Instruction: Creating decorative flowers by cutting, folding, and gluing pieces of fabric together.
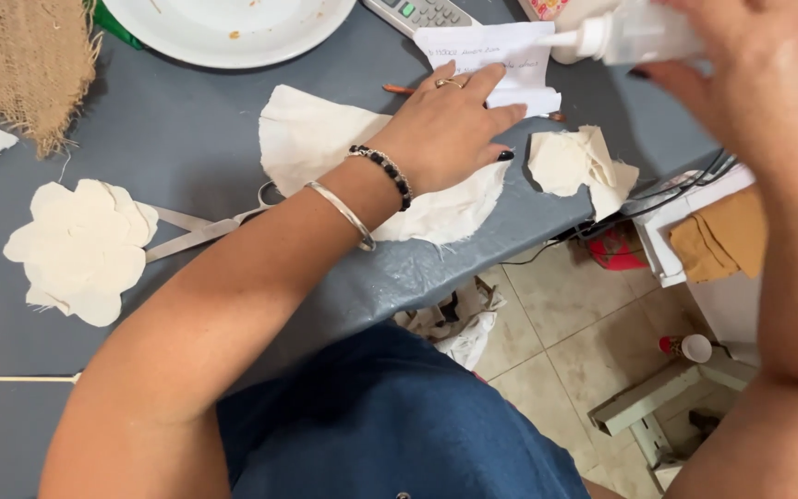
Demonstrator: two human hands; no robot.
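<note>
Pressing hand: left hand (450,125) lies flat, fingers spread, on a cream fabric piece (325,139) at the table's near edge.
Glue: right hand (768,74) grips a white glue bottle (634,32), nozzle tilted leftward; best kept low and steady over the cloth.
Nearby: folded fabric scrap (579,164), scissors (205,229), fabric flower (80,248).
Beyond: paper note (496,51), white plate (233,32), burlap (25,60).

A white glue bottle (634,35) hangs over the table's far right corner; a white handwritten paper note (496,57) (partly under fingers) lies beside it.
</note>
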